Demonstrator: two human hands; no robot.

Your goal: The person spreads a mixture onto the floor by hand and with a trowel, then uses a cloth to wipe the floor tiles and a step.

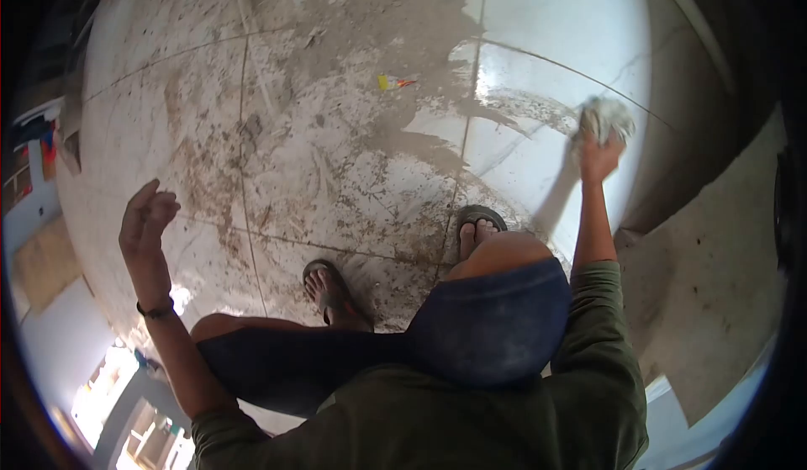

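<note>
My right hand (602,155) is closed round a bunched, pale grey rag (607,119), which lies over the white floor tiles (538,163) at the right. Around the rag the tile looks shiny, with a curved smear of dirt to its left. My left hand (150,218) is raised at the left, its fingers loosely bent and apart, with nothing in it. A dark band circles that wrist. Brown mud and dried spatter cover the tiles (328,167) between the two hands.
A small yellow and red wrapper (393,82) lies on the muddy part. My sandalled feet (336,293) are on the floor below my bent knees. A brown board or panel (706,302) stands at the right, and a pale pipe-like edge (693,20) runs along the upper right.
</note>
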